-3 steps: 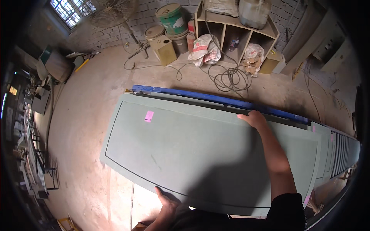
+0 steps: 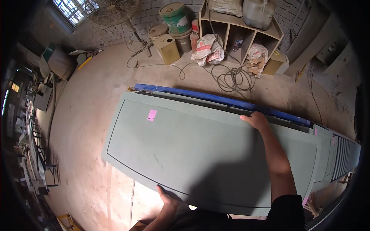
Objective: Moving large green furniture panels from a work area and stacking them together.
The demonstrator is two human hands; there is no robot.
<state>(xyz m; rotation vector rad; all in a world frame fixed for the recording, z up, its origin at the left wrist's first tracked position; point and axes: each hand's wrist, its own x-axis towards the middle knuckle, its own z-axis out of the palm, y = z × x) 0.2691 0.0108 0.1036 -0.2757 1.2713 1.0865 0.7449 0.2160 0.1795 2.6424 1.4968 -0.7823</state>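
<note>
Large grey-green panel (image 2: 200,154), lying flat and slightly askew across the workspace, long axis running from upper left to lower right. Gripped across its short width: right hand (image 2: 255,120) on the far long edge, fingers curled over the rim, pressed close together; left hand (image 2: 166,202) on the near long edge, fingers wrapped under and mostly hidden, thumb on top. Both hands set right of the panel's middle, so the longer, heavier stretch reaching away to the left, toward the pink sticker (image 2: 152,114). Right arm fully stretched across the face; left hand tucked close to the body. Blue rail (image 2: 200,94) just beyond the far edge, parallel to it. Slatted panel (image 2: 343,158) touching or just beside the right end.
</note>
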